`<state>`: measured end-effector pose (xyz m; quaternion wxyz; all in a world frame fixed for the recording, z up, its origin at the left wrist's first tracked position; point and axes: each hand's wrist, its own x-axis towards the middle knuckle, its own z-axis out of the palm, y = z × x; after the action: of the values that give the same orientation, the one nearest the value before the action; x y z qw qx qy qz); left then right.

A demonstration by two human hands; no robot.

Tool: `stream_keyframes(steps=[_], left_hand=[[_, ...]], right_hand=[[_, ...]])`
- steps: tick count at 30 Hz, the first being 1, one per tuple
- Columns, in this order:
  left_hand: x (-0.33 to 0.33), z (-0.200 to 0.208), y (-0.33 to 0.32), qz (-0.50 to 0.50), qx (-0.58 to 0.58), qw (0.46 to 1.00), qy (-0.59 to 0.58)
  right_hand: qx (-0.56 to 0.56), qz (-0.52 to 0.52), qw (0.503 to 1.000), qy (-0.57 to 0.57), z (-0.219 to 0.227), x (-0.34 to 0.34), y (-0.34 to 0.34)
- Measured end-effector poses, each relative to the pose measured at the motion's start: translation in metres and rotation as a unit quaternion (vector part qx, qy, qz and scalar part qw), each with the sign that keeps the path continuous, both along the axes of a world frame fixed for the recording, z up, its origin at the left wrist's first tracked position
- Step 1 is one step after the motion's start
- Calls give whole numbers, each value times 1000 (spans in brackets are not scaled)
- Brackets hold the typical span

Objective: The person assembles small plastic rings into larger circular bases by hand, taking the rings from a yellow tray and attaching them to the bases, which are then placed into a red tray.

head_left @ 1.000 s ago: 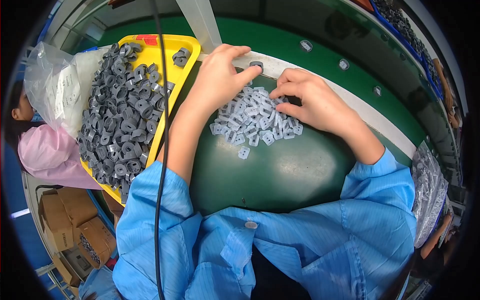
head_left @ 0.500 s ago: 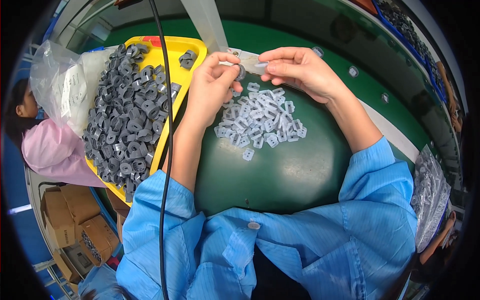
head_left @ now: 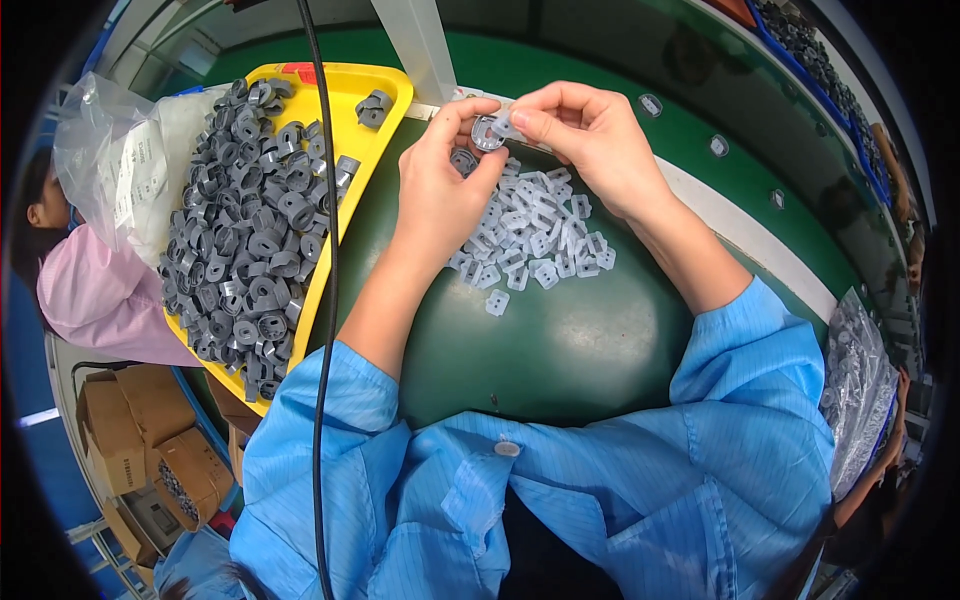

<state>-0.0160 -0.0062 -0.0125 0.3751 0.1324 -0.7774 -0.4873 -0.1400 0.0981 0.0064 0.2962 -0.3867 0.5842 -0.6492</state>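
My left hand grips a grey ring-shaped plastic part between thumb and fingers. A second grey part is tucked against its palm. From the right, my right hand pinches a small translucent plastic piece at the ring's edge. The two pieces touch or overlap; whether they are joined I cannot tell. Below both hands, a heap of pale translucent pieces lies on the green work surface, with one piece apart at its near side.
A yellow tray piled with grey parts stands at the left. A black cable hangs across it. Beyond a pale ledge, several grey parts lie on a green belt. A person in a pink sleeve is at the far left.
My hands have come together: the left turned and moved right with the grey part, while the right brought the translucent piece against it.
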Motion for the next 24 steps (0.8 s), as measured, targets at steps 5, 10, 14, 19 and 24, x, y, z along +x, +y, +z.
stream_keyframes(steps=[5, 10, 14, 19, 24], left_hand=[[-1, 2, 6, 3, -50, 998, -27], [-1, 2, 7, 32, 7, 999, 13], [1, 1, 8, 17, -6, 1000, 10], [3, -2, 6, -11, 14, 1000, -1], [1, -3, 9, -5, -64, 998, 10]], right_hand=[[68, -40, 978, 194, 15, 8, 6], [34, -60, 974, 216, 2, 8, 4], [48, -17, 994, 95, -2, 2, 2], [-1, -61, 934, 352, 10, -2, 6], [88, 68, 993, 29, 7, -7, 6]])
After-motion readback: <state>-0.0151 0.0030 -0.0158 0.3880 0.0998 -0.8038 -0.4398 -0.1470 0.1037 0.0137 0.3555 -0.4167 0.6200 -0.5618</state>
